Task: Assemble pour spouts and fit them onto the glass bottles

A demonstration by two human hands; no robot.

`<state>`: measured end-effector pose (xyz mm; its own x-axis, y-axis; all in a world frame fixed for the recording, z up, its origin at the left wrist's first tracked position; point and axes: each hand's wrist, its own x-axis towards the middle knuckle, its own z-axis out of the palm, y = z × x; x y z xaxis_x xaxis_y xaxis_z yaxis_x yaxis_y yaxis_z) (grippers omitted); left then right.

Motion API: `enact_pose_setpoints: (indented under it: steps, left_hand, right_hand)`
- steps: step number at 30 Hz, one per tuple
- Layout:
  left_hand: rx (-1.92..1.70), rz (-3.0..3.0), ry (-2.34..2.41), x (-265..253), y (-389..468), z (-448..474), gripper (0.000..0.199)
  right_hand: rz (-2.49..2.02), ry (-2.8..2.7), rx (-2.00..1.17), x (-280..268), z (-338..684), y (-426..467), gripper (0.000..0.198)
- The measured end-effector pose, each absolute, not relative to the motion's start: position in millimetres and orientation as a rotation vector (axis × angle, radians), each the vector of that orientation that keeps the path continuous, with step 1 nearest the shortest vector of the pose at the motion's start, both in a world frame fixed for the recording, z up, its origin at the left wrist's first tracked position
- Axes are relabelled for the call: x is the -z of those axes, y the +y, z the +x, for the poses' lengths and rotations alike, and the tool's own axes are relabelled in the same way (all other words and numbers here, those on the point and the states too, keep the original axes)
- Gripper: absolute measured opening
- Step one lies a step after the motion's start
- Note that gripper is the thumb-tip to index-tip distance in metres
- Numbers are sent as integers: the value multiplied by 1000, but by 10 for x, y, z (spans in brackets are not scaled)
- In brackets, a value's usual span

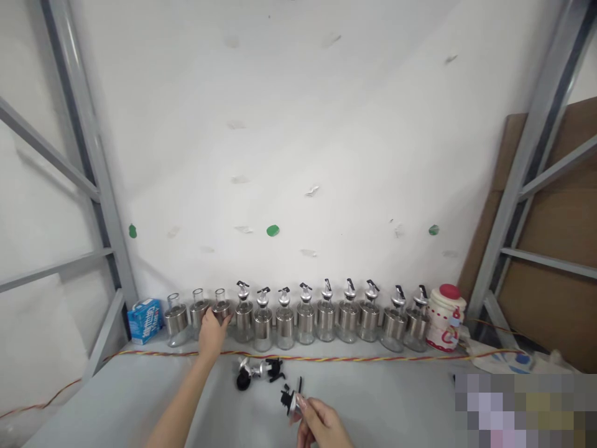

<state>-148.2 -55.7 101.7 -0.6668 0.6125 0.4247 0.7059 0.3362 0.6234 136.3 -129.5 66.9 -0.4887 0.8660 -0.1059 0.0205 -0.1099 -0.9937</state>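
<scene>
My left hand [213,333] reaches to the back row and closes around an uncapped oil bottle [221,308], glass with a steel sleeve. Two more bottles without tops stand to its left, a near one [198,309] and a farther one [176,318]. Low in the view, my right hand [321,423] pinches a pourer stopper [293,401] in black and silver, its black end pointing left. Between the hands, several loose pourer stoppers [259,370] lie on the grey tabletop [373,398]. To the right of my left hand runs a line of bottles with pourers fitted [305,317].
A blue carton [145,320] stands at the row's left end, a white and red jar [445,317] at its right. A red-yellow twisted cord [336,358] crosses in front of the bottles. Metal frame posts [508,186] flank the table; a white wall [298,124] rises behind.
</scene>
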Motion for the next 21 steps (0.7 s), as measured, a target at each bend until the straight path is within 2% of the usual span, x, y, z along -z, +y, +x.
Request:
enact_pose_setpoints:
  steps: [12,16,21]
  left_hand:
    - [1454,-1426,-2351,-959,-1390,-1441,57]
    - [1682,-1487,-2383,-852,-1660,-1326,58]
    - [1562,-1634,-2190,-833,-1762,-1093,55]
  right_hand:
    - [-967,-1445,-1618,-674,1379,-1335,60]
    - [-979,-1455,-1619,-699,1378,-1337,59]
    - [-994,-1456,-1628,-673,1359,-1327,60]
